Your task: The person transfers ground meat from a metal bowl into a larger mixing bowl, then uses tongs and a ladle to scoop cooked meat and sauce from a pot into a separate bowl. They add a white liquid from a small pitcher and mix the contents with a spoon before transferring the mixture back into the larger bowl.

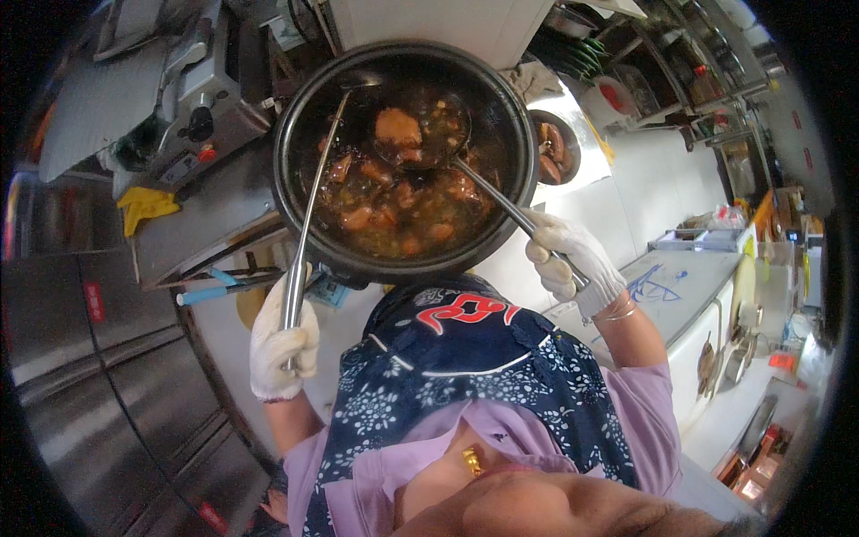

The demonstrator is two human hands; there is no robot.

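Observation:
In front of me stands a large round black pot [284,144] of dark brown broth and several chunks of braised meat [359,218]. My left hand [285,339], in a white knit glove, grips the steel handle of a ladle [319,181]. The ladle's bowl rests near the pot's far left, partly in shadow. My right hand [570,262], gloved alike, is closed around the handle of a round skimmer [493,190]. In the skimmer's head, at the pot's far middle, lies a large light-brown meat piece [397,129]; whether the rim is above the liquid is hard to tell.
Right of the pot, a bowl of dark brown meat pieces [551,149] stands on a pale surface. A metal appliance with a red knob [207,154] and a yellow cloth [146,207] are at left. Blue-gripped handles [201,295] jut out near my left hand. A white chest lid [678,278] lies right.

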